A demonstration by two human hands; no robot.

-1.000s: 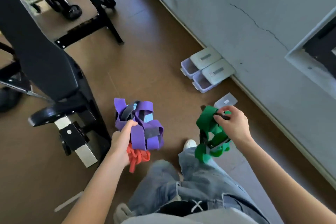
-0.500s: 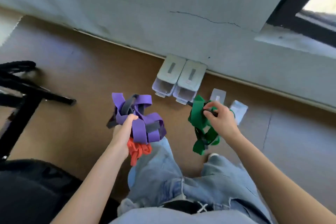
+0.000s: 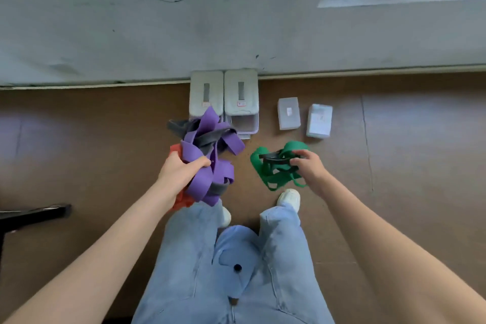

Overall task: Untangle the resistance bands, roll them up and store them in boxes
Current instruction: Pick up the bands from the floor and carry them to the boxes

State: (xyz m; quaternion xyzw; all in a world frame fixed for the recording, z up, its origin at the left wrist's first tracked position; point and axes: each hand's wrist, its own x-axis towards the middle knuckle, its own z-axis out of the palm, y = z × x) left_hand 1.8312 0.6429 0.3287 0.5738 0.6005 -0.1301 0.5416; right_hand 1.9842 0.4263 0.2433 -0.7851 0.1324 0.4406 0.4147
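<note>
Hard to separate strand from strand in the purple bundle (image 3: 210, 166): purple, grey and a scrap of red wound together, the red mostly hidden behind the left hand (image 3: 181, 173). Left box (image 3: 206, 92) half covered at its near end by that bundle; open mouth seen only on the right box (image 3: 241, 97). Two loose lids (image 3: 288, 113) at 3 o'clock from the boxes, labels too small to read. Gripped tight in the left hand, thumb over the purple, bundle spilling out toward 12 and 5 o'clock of the fist. Pinched in the right hand (image 3: 310, 166): green bands (image 3: 273, 166) with a black strand, hanging toward 9 o'clock of the fingers, above a white shoe (image 3: 289, 197).
</note>
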